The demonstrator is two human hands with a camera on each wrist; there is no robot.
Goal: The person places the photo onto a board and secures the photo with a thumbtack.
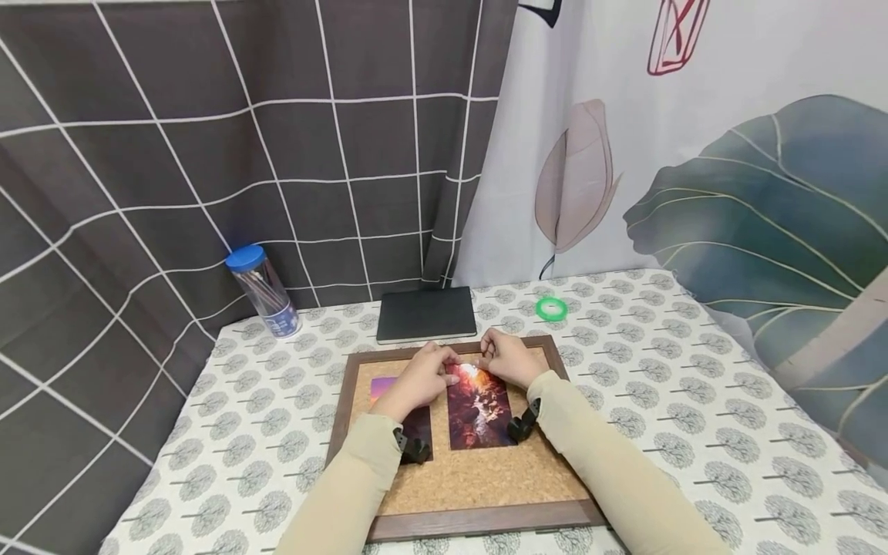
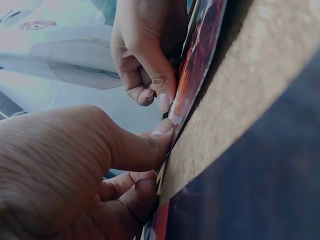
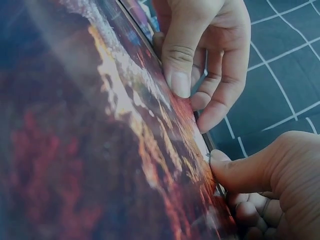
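A glossy red and orange photo (image 1: 482,416) lies over a cork board (image 1: 486,482) with a brown frame. At its top left corner, my left hand (image 1: 419,378) pinches the edge, the thumb on the printed face. My right hand (image 1: 509,358) holds the same top edge farther right, thumb in front and fingers curled at the edge. Seen from the left wrist, a dark gap shows between the photo (image 2: 202,55) and the cork. A second photo (image 1: 380,385), purple and dark, is on the board's left side, partly covered by my left arm.
Behind the board lies a black notebook (image 1: 426,314). A green tape roll (image 1: 551,309) is at the back right of the tree-patterned tablecloth (image 1: 270,424). A clear jar with a blue lid (image 1: 264,293) stands at the back left, before a grid-patterned curtain (image 1: 291,154).
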